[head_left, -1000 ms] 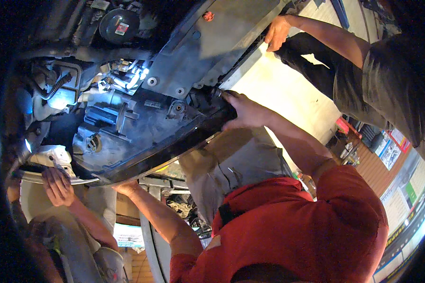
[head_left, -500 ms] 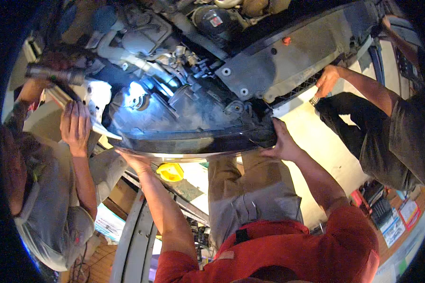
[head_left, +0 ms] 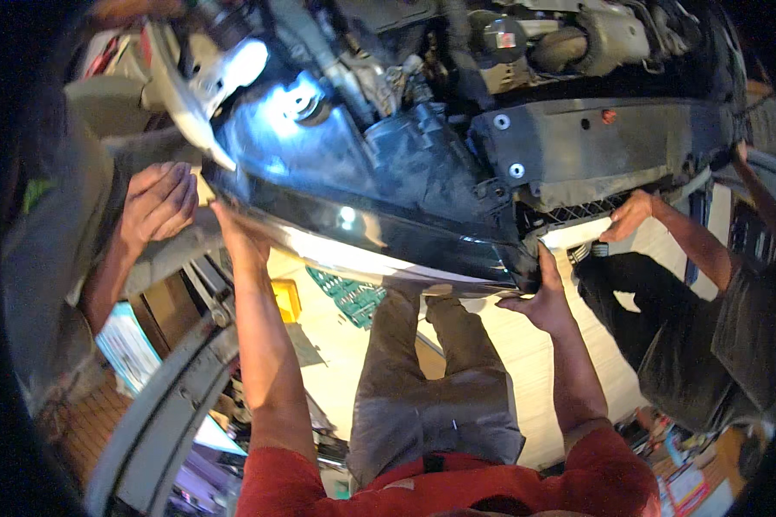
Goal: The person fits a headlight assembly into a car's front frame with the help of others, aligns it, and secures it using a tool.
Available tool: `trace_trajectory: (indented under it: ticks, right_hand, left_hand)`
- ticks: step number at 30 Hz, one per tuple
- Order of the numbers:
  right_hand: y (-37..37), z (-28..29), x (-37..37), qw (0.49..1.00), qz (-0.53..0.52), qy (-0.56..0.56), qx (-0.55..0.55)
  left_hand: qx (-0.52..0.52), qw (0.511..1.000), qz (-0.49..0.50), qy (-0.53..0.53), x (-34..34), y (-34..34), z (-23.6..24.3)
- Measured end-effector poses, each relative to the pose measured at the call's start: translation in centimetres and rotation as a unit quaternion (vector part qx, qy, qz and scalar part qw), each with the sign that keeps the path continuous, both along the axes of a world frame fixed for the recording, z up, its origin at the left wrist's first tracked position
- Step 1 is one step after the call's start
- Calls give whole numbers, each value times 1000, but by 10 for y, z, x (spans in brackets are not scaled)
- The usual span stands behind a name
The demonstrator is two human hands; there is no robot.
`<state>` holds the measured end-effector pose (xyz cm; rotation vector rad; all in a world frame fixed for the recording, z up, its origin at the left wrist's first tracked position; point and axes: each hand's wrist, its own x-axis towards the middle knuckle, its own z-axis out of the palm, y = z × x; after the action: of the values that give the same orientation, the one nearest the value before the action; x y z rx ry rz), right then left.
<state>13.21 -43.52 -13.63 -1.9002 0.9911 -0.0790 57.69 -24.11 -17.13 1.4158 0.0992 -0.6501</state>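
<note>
A long, glossy black curved car part (head_left: pixel 379 237), joined to a dark plastic housing (head_left: pixel 336 164), spans the middle. Its left end is in my left hand (head_left: pixel 243 237), fingers against the edge and partly hidden. My right hand (head_left: pixel 535 302) grips the right end from below, thumb out to the side. At the upper left, a pale bracket (head_left: pixel 185 103) meets the housing under bright light. Just left of my left hand is a co-worker's curled hand (head_left: pixel 157 207). To my right, another person's hand (head_left: pixel 629 214) is at the edge of a mesh grille (head_left: pixel 578 209).
Engine parts (head_left: pixel 569 47) fill the top, above a grey panel (head_left: pixel 638 138). Below are a green socket case (head_left: pixel 345 293), a yellow container (head_left: pixel 286 300) and a grey metal arm (head_left: pixel 159 414). A co-worker in dark clothes (head_left: pixel 741 336) is on the right; another (head_left: pixel 60 284) is on the left.
The view has shifted, bringing more of the floor and my legs into sight. My hands remain on the black part. The left co-worker's hand has moved off the pale piece to beside my left hand.
</note>
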Motion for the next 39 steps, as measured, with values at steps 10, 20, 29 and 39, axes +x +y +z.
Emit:
trace_trajectory:
  ticks: [10,20,29,39]
  right_hand:
    - [-12,-20,-22,996,-15,5,87]
    - [-8,-57,-45,997,5,-73,6]
    - [33,-43,-11,945,-91,-305,73]
    - [38,-30,-27,959,-45,-278,-36]
  left_hand:
    - [-113,993,-9,19,19,40,-45]
    - [-65,991,-7,-117,-4,23,-43]
    - [-159,965,-42,-203,7,19,-43]
    - [-200,957,-68,-197,7,14,-60]
